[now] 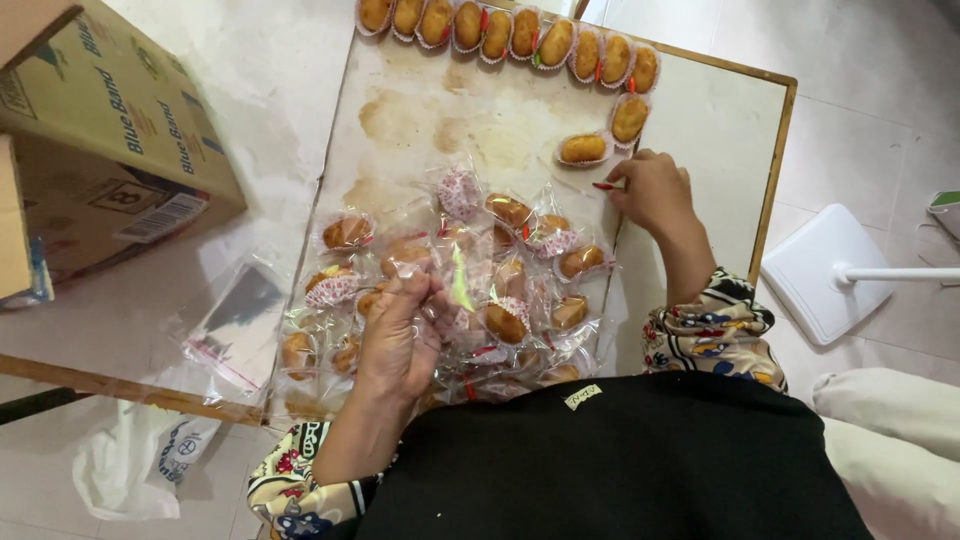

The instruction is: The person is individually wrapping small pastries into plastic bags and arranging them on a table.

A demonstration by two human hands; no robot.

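Bagged: pile of wrapped pastries (500, 290) on the tabletop (700, 120), many done.
Unbagged: row of pastries (520, 35) along the far edge.
Left hand (400, 335): fingers closed on a bag.
Right hand (655, 190): fingers pinching a red chilli (605, 186).

Golden-brown pastries (508, 322) sit in red-and-white patterned paper cups (458, 190); a red chili (603, 186); floral sleeves (712, 322) in cream, red, blue; a brown cardboard box (120, 130); a white, brown-stained surface (450, 120).

Stained paper-covered table (430, 110), row of unwrapped pastries (510, 32) along its edge, heap of bagged pastries (470, 290), cardboard box (110, 130)
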